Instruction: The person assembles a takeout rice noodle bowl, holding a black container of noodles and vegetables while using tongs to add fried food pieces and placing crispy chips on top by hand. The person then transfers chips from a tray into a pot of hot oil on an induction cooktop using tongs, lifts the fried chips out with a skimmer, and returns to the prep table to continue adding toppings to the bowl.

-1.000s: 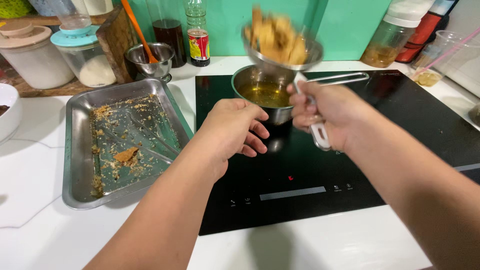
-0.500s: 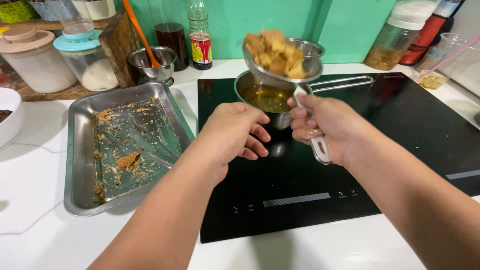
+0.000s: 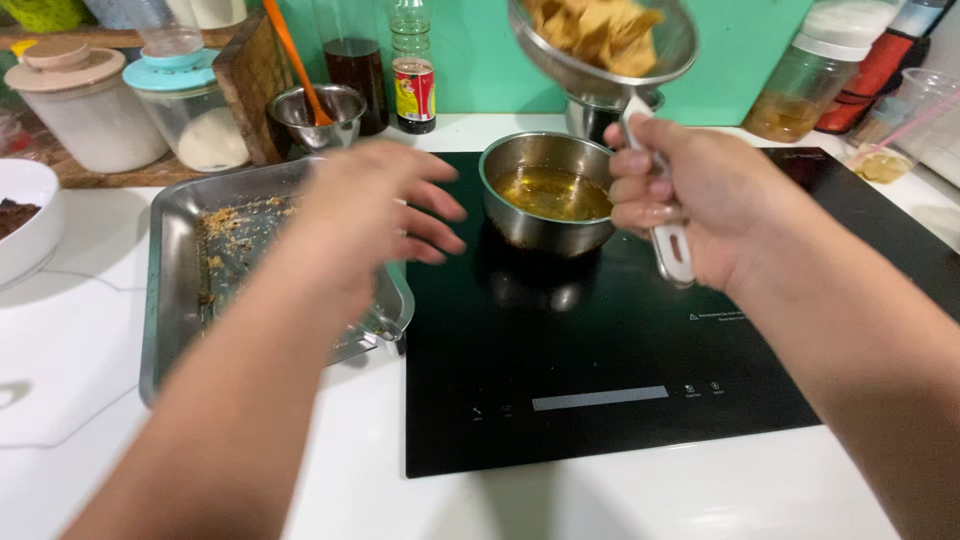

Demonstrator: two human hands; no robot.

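Silver strainer (image 3: 600, 60), golden fried pieces (image 3: 595, 28); black cooktop (image 3: 620, 340).

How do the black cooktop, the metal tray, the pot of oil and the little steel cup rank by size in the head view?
1. Black cooktop
2. Metal tray, partly hidden by the left arm
3. Pot of oil
4. Steel cup, though it sits farther back, which shrinks it

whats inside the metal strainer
The strainer, held up by the right hand above the pot, holds golden fried pieces. The picture's top edge cuts off the pile's upper part.
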